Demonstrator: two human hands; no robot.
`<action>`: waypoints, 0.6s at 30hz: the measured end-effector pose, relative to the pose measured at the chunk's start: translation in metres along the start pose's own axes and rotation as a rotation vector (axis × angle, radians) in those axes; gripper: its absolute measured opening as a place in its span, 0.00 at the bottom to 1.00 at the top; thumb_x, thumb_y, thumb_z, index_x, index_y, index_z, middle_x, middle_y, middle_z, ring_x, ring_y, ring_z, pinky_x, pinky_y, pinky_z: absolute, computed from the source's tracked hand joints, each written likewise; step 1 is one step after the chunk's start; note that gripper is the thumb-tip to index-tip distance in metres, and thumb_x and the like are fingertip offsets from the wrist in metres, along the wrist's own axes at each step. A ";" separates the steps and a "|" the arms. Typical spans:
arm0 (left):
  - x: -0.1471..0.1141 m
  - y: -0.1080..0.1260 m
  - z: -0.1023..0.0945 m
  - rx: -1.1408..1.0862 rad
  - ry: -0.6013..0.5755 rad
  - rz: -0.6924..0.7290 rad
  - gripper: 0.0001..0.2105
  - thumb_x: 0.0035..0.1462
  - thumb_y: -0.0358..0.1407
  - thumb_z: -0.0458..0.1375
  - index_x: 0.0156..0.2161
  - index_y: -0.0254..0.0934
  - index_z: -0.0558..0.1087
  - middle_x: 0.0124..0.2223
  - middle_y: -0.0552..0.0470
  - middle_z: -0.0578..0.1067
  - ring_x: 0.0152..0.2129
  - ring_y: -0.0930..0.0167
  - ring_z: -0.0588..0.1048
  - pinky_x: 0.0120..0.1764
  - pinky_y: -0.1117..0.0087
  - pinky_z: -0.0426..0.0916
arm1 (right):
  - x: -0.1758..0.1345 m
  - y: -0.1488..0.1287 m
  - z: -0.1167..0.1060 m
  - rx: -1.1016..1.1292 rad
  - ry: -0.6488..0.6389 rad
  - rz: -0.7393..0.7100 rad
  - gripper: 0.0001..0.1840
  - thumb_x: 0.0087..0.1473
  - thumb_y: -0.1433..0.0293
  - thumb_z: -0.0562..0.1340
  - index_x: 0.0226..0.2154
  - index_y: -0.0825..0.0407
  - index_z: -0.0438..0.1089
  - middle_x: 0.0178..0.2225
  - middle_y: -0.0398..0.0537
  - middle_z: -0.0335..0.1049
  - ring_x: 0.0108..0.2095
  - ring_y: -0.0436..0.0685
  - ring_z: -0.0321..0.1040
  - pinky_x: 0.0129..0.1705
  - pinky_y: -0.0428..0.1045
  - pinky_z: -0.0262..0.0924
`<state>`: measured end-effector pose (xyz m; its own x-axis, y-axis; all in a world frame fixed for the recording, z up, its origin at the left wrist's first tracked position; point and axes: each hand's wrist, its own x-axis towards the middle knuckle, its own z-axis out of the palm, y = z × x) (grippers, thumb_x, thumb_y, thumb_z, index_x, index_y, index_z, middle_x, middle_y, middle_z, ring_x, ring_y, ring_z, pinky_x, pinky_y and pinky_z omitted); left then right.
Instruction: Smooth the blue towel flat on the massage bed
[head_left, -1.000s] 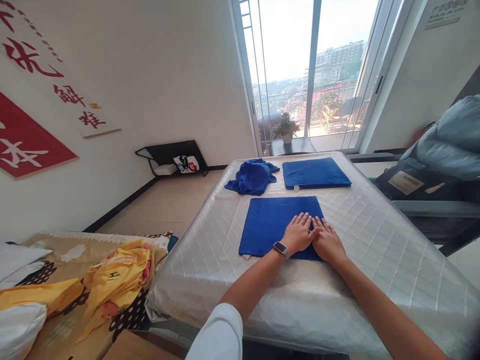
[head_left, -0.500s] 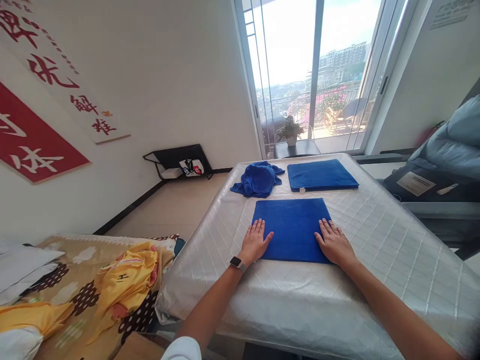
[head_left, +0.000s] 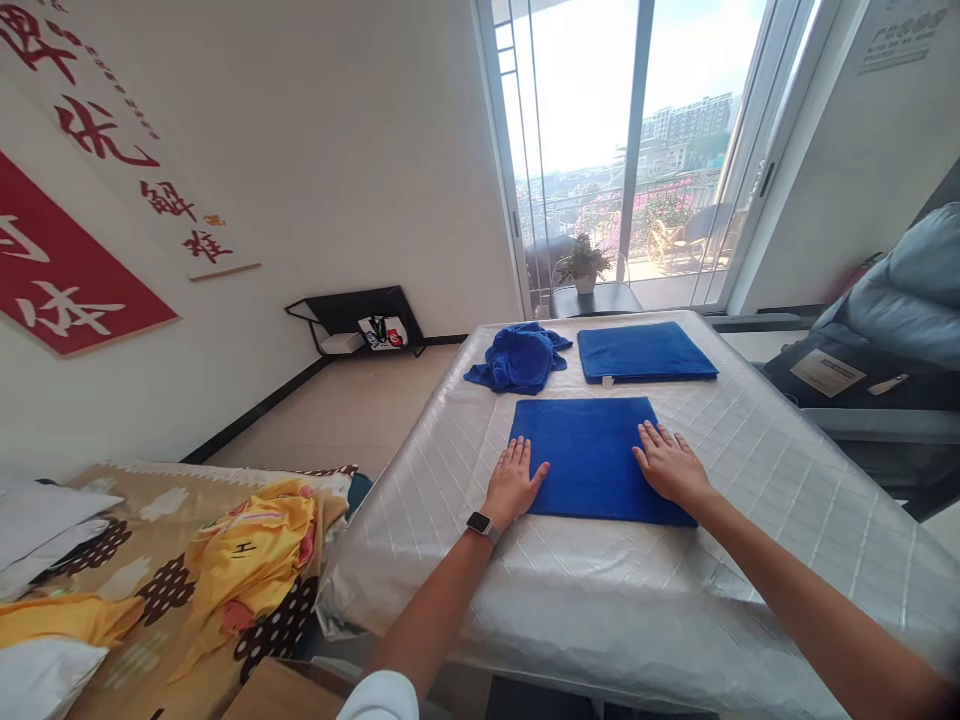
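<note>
A flat, folded blue cloth lies on the plastic-covered mattress in front of me. My left hand rests open on its left edge, fingers pointing away from me. On the cloth's right edge my right hand lies flat, fingers stretched out. Behind it, to the right, is a second folded blue cloth with a small white tag. A crumpled blue cloth sits at the back left, apart from both hands.
To the left, a low bed holds yellow clothing and pillows. A cardboard box stands below the mattress's near left corner. At the right is a grey padded chair. A potted plant stands beyond the mattress by the glass door.
My right hand has slid slightly up along the cloth's right edge, uncovering more of its near right corner. My left hand stays at the left edge.
</note>
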<state>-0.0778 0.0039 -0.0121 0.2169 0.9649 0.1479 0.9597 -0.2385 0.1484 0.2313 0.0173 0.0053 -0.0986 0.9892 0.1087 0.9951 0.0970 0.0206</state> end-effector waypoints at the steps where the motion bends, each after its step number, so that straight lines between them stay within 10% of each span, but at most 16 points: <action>1: 0.000 0.000 0.000 -0.001 -0.003 0.000 0.37 0.68 0.56 0.33 0.69 0.27 0.53 0.71 0.38 0.53 0.68 0.61 0.50 0.67 0.57 0.48 | 0.008 0.002 0.000 0.020 -0.019 0.007 0.34 0.67 0.62 0.40 0.68 0.62 0.50 0.70 0.54 0.45 0.70 0.64 0.42 0.68 0.61 0.39; 12: 0.007 0.002 -0.011 0.072 -0.088 -0.018 0.41 0.67 0.58 0.29 0.69 0.26 0.52 0.71 0.38 0.52 0.68 0.60 0.49 0.67 0.57 0.49 | 0.038 0.012 0.029 0.126 -0.019 0.057 0.37 0.67 0.57 0.40 0.69 0.64 0.47 0.71 0.57 0.42 0.70 0.60 0.38 0.70 0.56 0.35; 18: 0.053 0.074 -0.003 0.052 0.007 0.214 0.36 0.69 0.55 0.31 0.67 0.29 0.58 0.69 0.40 0.57 0.67 0.62 0.54 0.66 0.60 0.51 | 0.037 0.013 0.032 0.115 0.019 0.044 0.37 0.67 0.58 0.40 0.68 0.65 0.49 0.70 0.58 0.45 0.70 0.61 0.40 0.69 0.56 0.37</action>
<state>0.0044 0.0372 0.0096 0.4152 0.8923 0.1771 0.9001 -0.4312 0.0622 0.2406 0.0591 -0.0222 -0.0539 0.9906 0.1259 0.9928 0.0666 -0.0991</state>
